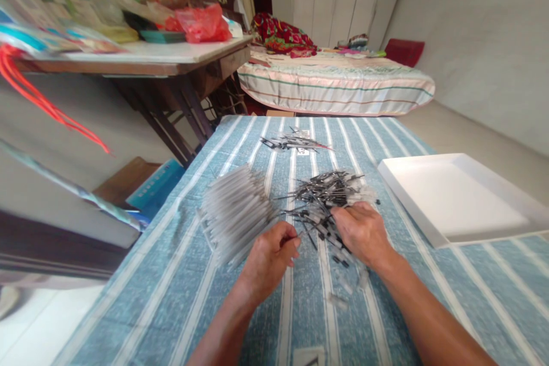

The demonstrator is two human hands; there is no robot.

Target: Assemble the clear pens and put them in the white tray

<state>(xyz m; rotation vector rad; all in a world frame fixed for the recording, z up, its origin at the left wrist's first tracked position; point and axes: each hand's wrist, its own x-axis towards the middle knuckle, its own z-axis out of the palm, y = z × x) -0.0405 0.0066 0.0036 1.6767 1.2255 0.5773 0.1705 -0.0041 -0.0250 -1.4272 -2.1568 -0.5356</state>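
Observation:
On the blue striped cloth, a pile of thin dark and clear pieces (328, 189) lies in the middle. My right hand (362, 231) reaches into its right side with the fingers pressed together; what they grip is hidden. My left hand (272, 257) is pinched just left of the pile, and anything between its fingertips is too small to name. A stack of long translucent grey tubes (238, 211) lies beside my left hand. Farther back rests a smaller heap of dark thin pieces (295, 141), with a reddish one at its right. A few small clear bits (338, 301) lie nearer me.
At the right stands a shallow white box (472, 200). A side table (206, 51) at the left holds a red plastic bag (203, 23) and other bags. Beyond the cloth-covered table (171, 274) is a bed (343, 86). Red cords (47, 106) hang at the far left.

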